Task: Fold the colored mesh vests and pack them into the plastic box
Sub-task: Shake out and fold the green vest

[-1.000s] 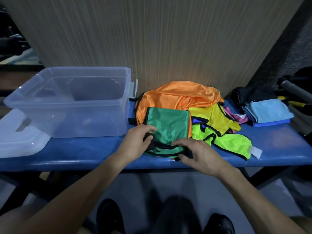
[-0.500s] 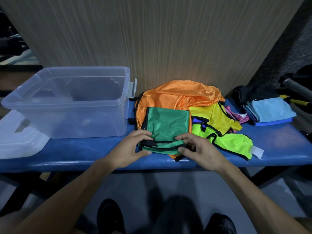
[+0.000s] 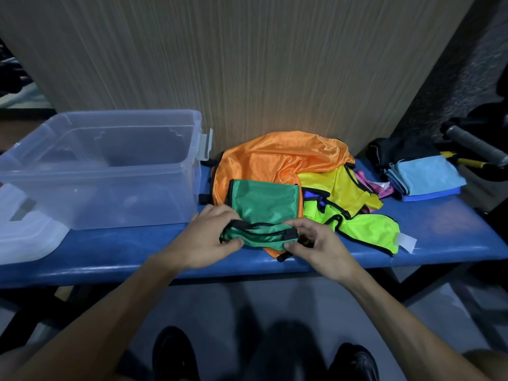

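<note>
Left hand [image 3: 204, 237] and right hand [image 3: 316, 244] each grip pinches the green vest's [image 3: 264, 204] near edge on the bench [image 3: 115, 251].

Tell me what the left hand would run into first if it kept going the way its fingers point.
The left hand, pinching the folded green mesh vest, points rightward and slightly away. Going on, it would probably first meet the right hand gripping the vest's other end; depth is hard to judge.

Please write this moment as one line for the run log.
step: folding green vest | left hand: gripping near edge | right hand: gripping near edge | plastic box: empty
</note>
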`<state>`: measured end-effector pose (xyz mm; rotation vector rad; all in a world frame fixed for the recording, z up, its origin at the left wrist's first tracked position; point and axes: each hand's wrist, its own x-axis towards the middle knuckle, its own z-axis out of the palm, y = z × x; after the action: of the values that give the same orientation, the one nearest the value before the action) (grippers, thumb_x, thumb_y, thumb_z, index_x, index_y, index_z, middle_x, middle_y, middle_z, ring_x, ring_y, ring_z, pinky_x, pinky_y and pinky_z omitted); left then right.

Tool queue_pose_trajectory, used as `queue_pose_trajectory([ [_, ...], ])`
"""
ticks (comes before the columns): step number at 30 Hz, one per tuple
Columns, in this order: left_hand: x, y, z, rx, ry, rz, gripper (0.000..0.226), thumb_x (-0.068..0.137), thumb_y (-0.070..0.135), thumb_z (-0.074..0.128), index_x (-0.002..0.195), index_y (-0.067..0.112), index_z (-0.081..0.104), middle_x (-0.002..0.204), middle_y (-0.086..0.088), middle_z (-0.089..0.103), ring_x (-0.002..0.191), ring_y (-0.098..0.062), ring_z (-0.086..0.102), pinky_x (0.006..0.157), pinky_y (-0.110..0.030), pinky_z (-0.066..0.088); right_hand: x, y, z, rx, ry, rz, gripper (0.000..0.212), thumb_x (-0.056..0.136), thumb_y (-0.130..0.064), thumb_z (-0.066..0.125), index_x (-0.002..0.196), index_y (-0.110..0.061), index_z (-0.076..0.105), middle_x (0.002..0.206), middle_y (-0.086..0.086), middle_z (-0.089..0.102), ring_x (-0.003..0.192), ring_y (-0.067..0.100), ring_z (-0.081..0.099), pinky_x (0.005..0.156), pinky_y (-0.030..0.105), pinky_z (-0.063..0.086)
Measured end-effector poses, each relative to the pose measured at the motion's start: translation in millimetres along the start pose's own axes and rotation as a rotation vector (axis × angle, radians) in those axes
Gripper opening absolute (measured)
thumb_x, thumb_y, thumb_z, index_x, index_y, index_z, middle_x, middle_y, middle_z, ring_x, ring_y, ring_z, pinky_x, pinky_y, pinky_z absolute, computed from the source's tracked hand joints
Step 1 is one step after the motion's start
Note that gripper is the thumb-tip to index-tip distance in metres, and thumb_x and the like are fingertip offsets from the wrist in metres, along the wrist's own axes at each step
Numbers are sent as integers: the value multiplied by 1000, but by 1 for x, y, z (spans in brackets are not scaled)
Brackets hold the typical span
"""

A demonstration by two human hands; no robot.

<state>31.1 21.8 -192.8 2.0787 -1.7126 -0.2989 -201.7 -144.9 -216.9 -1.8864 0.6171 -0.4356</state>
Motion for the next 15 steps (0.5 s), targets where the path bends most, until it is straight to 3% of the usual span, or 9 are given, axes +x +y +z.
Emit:
queue_pose_trajectory([
  [3, 0, 23, -7, 82, 132, 162, 52, 90, 57, 52, 136, 35, 55, 138, 22, 43, 132, -8, 36, 110, -36, 33, 2, -1, 1, 12, -6, -36, 36, 89, -14, 78, 122, -27, 68, 121, -14, 72, 125, 0, 58, 108, 19, 39],
  [5, 7, 40, -4, 107, 218, 274, 38, 95, 49, 57, 131, 37, 60, 139, 18, 46, 135, -11, 35, 111, -34, 28, 2, -3, 3, 11, -3, -54, 35, 89, -9, 77, 118, -26, 68, 115, -15, 73, 117, -7, 60, 101, 9, 38],
  [7, 19, 54, 2, 170, 246, 360, 28, 98, 40, 60, 126, 38, 65, 139, 15, 48, 135, -15, 34, 113, -35, 23, 2, -5, 4, 9, 1, -74, 32, 89, -5, 76, 115, -22, 68, 105, -7, 75, 105, 1, 67, 93, 13, 47],
  [9, 30, 60, 4, 185, 187, 403, 28, 98, 31, 62, 125, 39, 67, 135, 15, 50, 130, -16, 37, 112, -37, 26, 3, -4, 4, 13, -1, -101, 27, 89, -5, 75, 111, -17, 69, 97, 8, 73, 92, 19, 70, 84, 28, 53],
  [10, 35, 61, 4, 195, 133, 417, 31, 98, 27, 63, 126, 40, 66, 133, 15, 51, 127, -16, 40, 110, -38, 29, 3, -5, 3, 17, -9, -110, 25, 88, -4, 75, 110, -15, 69, 97, 11, 72, 88, 22, 69, 81, 30, 53],
  [15, 47, 63, 2, 259, -37, 440, 38, 96, 30, 65, 130, 46, 62, 133, 19, 48, 123, -11, 39, 104, -35, 32, 3, -7, 1, 32, -54, -104, 28, 88, 3, 73, 112, -11, 69, 96, -1, 73, 85, 6, 66, 79, 19, 49],
])
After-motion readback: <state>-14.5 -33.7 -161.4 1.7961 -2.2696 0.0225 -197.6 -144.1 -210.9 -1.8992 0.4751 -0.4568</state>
